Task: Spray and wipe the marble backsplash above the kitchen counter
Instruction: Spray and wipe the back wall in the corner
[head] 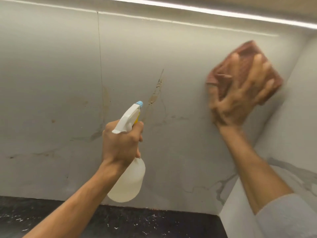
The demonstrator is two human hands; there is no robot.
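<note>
Veined grey marble backsplash (51, 66) rises smooth above a speckled black counter (120, 224). The left grip (122, 141) curls round a translucent spray bottle (130, 182); the right grip (240, 97), fingers spread, presses a blurred rust-brown cloth (247, 48) against the stone.

One cam, head-worn, wide-angle. Faces the backsplash (51, 66) close up, w/ left hand (121, 143) & right hand (240, 97) stretched fwd from lens. Dark surface (137, 222) along frame btm, below left hand; side wall (298, 100) just right of right hand; light strip (223, 12) above both.
</note>
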